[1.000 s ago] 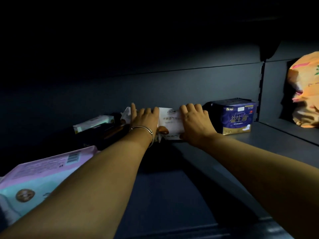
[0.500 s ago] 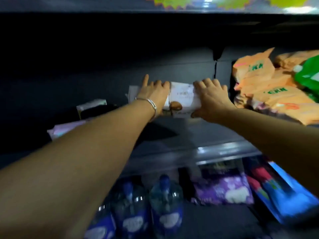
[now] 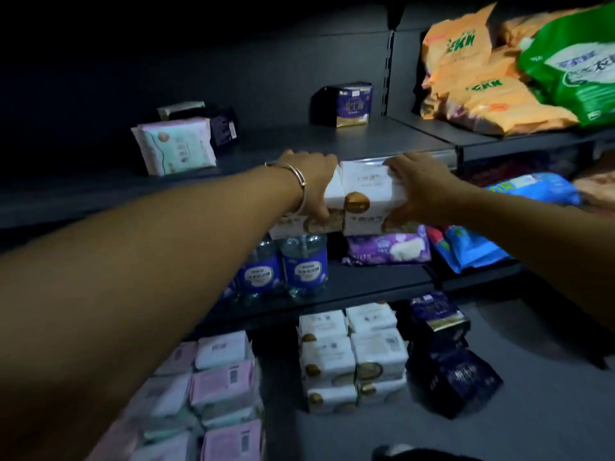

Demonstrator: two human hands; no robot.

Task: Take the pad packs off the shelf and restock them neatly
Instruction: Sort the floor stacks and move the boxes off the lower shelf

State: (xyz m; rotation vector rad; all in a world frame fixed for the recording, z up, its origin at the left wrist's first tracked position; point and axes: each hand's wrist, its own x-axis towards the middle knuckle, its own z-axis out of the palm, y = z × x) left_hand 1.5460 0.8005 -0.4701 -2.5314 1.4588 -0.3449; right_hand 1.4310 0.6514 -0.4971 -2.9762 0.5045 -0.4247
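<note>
Both hands grip a cluster of white pad packs [image 3: 364, 194] held in the air in front of the shelf [image 3: 299, 141] edge. The left hand [image 3: 311, 184] is curled over the left end of the cluster, thumb underneath; a silver bracelet [image 3: 296, 181] sits on its wrist. The right hand [image 3: 414, 189] is curled round the right end, fingers on top and thumb on the lower front face. Beyond the left hand, a pink-and-mint pad pack [image 3: 176, 148] stands on the shelf; beyond the right hand, a dark blue pad pack [image 3: 349, 104] stands near the back panel. Directly below the hands are blue-labelled bottles [image 3: 286, 266] and a purple pack [image 3: 387, 249] on a lower shelf. Further below, stacked white packs [image 3: 352, 357] lie on the floor, with pink packs [image 3: 219, 384] to their left and dark packs [image 3: 456, 371] to their right.
</note>
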